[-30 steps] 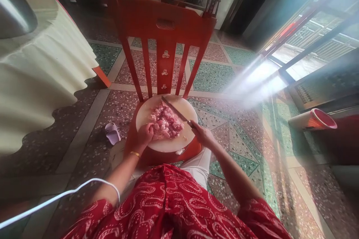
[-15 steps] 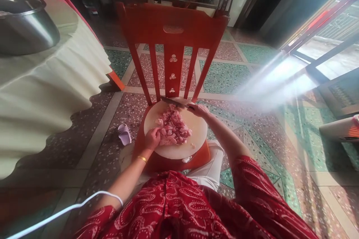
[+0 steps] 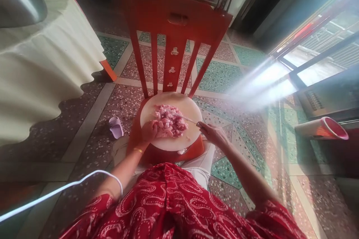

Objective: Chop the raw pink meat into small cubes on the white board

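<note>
Two hands work on the round cutting board [image 3: 183,142] on the red chair [image 3: 174,18]. The meat pile [image 3: 169,121] lies mid-board; the left hand [image 3: 148,131] presses its near-left edge, the right hand [image 3: 214,133] grips the knife [image 3: 186,119]. The blade could nick those fingers.

Left hand [image 3: 149,131] curled, right hand [image 3: 211,131] clenched

A red chair [image 3: 174,18] carries the work, its seat taken up by a round white cutting board [image 3: 185,108] heaped with pink chopped meat [image 3: 169,121]. The chair stands on a speckled terrazzo floor [image 3: 224,74], where a pale slipper [image 3: 116,127] lies just left of it.
</note>
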A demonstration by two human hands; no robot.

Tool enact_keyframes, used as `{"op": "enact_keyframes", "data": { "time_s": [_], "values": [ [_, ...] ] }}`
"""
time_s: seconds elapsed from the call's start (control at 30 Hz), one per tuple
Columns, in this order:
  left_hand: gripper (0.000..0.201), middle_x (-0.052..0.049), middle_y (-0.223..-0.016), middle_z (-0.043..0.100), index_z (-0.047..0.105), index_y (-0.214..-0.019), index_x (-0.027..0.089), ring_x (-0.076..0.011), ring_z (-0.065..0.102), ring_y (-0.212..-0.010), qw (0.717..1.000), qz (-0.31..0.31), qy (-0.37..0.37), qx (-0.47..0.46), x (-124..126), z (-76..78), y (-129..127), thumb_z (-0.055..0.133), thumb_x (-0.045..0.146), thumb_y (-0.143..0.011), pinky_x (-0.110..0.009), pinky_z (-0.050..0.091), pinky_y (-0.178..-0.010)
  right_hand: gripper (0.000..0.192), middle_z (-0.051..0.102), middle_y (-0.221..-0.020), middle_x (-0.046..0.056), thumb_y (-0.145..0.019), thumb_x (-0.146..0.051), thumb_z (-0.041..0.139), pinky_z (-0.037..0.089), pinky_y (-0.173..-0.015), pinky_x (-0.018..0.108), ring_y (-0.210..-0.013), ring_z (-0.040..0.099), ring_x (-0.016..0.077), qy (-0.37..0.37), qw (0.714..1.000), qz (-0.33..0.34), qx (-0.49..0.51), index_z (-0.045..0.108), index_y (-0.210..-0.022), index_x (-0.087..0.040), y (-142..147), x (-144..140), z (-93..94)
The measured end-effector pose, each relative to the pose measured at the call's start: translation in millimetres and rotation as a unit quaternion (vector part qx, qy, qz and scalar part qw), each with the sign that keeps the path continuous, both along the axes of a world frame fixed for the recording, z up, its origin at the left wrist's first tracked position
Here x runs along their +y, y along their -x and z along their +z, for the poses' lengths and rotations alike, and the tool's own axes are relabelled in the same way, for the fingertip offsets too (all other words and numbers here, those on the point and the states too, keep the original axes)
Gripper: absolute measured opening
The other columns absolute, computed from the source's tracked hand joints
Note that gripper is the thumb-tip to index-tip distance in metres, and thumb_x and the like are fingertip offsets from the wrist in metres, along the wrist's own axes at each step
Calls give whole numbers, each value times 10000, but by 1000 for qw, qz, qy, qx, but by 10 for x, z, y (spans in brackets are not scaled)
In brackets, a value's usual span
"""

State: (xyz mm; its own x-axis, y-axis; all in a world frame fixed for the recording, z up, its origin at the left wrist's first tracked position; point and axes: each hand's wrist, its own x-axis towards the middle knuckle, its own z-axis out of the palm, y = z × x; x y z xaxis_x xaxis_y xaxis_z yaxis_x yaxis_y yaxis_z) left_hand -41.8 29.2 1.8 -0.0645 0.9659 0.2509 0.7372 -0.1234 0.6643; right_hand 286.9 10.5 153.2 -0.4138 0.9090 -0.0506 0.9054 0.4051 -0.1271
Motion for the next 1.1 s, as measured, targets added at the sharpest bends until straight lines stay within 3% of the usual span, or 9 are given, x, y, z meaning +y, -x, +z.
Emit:
{"op": "enact_keyframes", "data": {
  "time_s": [0.2,0.3,0.37,0.47,0.53,0.7,0.8,0.93,1.1],
  "values": [
    [255,-67,-902,675,627,-877,185,-204,605,-868,999,2,-38,34,39,-106,-4,393,152,-781,-317,464,-829,534,652,-1096,74,-926,-293,346,503,-732,291,-880,639,183,-105,956,-70,265,254,-1450,-236,610,-190,294],
    [249,-64,-899,676,626,-878,187,-203,606,-861,999,1,-36,38,41,-110,-1,398,158,-782,-311,462,-825,569,573,-1246,102,-932,-274,309,466,-886,323,-1078,573,198,-117,947,-68,293,173,-1481,-210,957,-94,112],
    [242,-70,-886,675,628,-878,184,-209,608,-853,999,2,-31,36,35,-92,5,402,178,-793,-313,463,-812,554,568,-1258,101,-935,-257,299,470,-879,303,-1076,580,195,-38,964,-99,243,195,-1478,-221,1091,-82,-151],
    [244,-86,-864,671,633,-873,172,-220,609,-840,999,1,-21,33,24,-54,16,401,218,-811,-319,468,-786,549,590,-1235,85,-914,-259,371,505,-805,315,-970,635,210,93,978,-115,145,270,-1453,-257,1101,-136,-409],
    [251,-84,-873,671,633,-882,170,-218,608,-845,999,-6,-16,30,21,-40,18,399,231,-815,-318,470,-786,523,630,-1178,50,-920,-283,372,510,-780,312,-916,655,209,114,977,-124,130,301,-1438,-298,1033,-181,-336],
    [265,-68,-905,678,634,-886,179,-206,606,-867,999,-4,-26,27,23,-67,-7,386,169,-792,-314,460,-824,543,596,-1238,17,-946,-323,301,489,-832,308,-1018,615,217,20,971,-119,206,175,-1473,-325,1002,-197,150],
    [261,-69,-905,677,634,-882,183,-208,607,-866,999,-3,-31,23,20,-72,-10,391,168,-790,-315,461,-820,576,519,-1331,41,-932,-272,299,469,-888,323,-1065,589,218,-4,967,-125,220,139,-1485,-282,1074,-146,1],
    [249,-88,-862,671,636,-875,171,-224,610,-839,999,-4,-18,35,18,-47,14,400,197,-797,-327,470,-785,565,619,-1198,76,-903,-248,361,510,-771,327,-903,656,235,113,976,-138,127,263,-1460,-261,1026,-107,-318],
    [245,-68,-874,674,633,-870,183,-212,608,-838,999,-17,-15,39,29,-57,3,401,173,-794,-318,470,-791,511,657,-1132,35,-955,-345,284,491,-768,295,-933,649,225,42,974,-146,169,226,-1463,-321,915,-192,32]
  ]
}}
